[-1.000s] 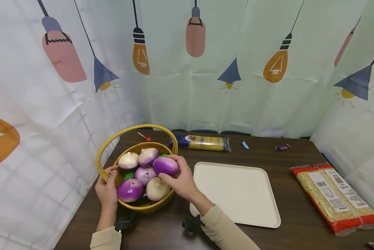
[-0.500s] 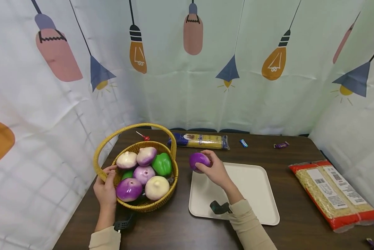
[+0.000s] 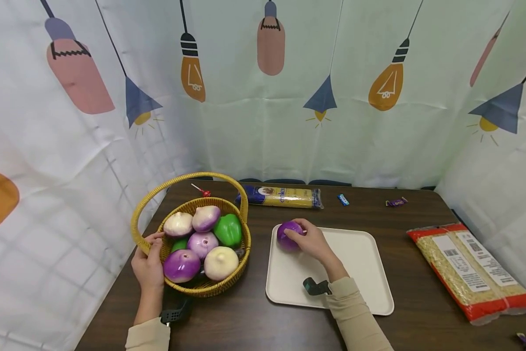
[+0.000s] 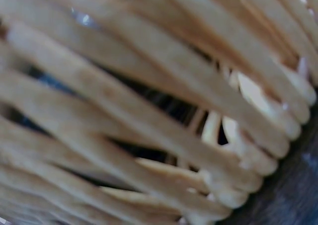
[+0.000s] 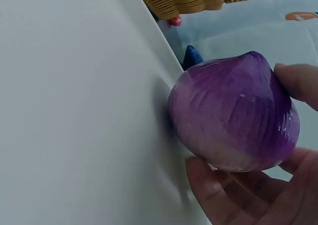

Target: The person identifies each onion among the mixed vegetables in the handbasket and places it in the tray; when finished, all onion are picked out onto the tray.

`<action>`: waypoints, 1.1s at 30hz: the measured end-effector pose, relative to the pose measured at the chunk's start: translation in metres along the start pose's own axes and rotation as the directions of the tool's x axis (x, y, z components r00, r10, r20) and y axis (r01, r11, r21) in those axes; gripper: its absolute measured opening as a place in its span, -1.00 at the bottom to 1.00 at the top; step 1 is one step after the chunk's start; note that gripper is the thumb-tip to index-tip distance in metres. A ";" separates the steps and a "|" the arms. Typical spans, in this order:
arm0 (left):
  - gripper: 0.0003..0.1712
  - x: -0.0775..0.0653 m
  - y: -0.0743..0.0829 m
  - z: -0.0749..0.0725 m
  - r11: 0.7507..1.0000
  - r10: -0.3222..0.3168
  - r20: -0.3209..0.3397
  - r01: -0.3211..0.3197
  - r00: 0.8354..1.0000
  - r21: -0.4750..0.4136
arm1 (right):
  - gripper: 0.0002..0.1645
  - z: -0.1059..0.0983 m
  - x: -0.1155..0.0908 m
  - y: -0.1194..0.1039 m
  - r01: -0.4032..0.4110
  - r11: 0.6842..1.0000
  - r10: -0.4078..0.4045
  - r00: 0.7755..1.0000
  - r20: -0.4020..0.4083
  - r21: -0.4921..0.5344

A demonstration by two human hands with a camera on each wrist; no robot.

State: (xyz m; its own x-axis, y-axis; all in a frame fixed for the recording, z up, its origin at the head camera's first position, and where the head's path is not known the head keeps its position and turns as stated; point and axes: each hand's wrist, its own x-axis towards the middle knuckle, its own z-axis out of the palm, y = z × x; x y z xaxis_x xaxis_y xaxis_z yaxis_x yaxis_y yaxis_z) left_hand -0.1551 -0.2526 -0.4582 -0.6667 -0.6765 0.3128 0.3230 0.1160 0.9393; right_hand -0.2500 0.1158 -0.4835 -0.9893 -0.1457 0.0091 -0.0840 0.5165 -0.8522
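Observation:
My right hand [image 3: 314,243] pinches a purple onion [image 3: 288,236] between thumb and fingers at the far-left corner of the white tray [image 3: 333,287]. In the right wrist view the onion [image 5: 231,115] is glossy, with a pointed tip, its side close against the tray's pale surface [image 5: 74,111]. Over on the left, my left hand [image 3: 149,264] holds the yellow wicker basket [image 3: 210,291] by its left rim, at the foot of the arched handle. Several purple and white onions [image 3: 220,263] and a green bell pepper [image 3: 228,230] fill the basket. Blurred wicker strands [image 4: 149,96] fill the left wrist view.
Behind the tray lies a long bag of pasta [image 3: 285,197], with a blue-wrapped candy [image 3: 343,200] and a purple-wrapped candy [image 3: 396,202] to its right. A red lollipop [image 3: 206,193] lies behind the basket. At right rests a large red-edged bag [image 3: 474,273].
My right hand has lifted the purple onion out of the basket and carried it right, then down to the tray. That uncovered the green bell pepper. My left hand keeps its hold.

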 end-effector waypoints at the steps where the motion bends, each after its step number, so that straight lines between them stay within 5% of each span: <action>1: -0.78 0.000 0.000 0.000 1.000 0.000 0.000 0.000 1.000 0.002 | -0.41 0.000 0.000 0.001 0.003 1.000 -0.003 1.000 -0.008 0.004; 10: -0.76 0.000 0.001 0.000 1.000 0.002 0.000 -0.002 1.000 -0.014 | -0.65 -0.006 0.001 0.001 0.093 0.996 -0.091 0.992 -0.084 0.018; 19: -0.68 -0.001 0.002 0.000 1.000 -0.009 0.010 0.009 1.000 -0.009 | -0.03 -0.007 -0.001 0.005 0.197 0.977 -0.181 0.970 0.161 -0.087; 33: -0.69 -0.002 0.001 -0.001 1.000 -0.015 0.011 0.015 1.000 -0.008 | 0.03 0.002 -0.007 -0.010 0.221 0.968 -0.215 0.975 0.055 -0.117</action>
State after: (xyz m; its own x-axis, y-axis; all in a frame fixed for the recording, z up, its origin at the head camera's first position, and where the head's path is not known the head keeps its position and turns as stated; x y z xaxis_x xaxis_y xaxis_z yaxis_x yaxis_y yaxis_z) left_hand -0.1530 -0.2520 -0.4578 -0.6789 -0.6699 0.3006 0.3183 0.1004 0.9426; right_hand -0.2425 0.1101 -0.4759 -0.9399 -0.2995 0.1639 -0.3135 0.5669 -0.7618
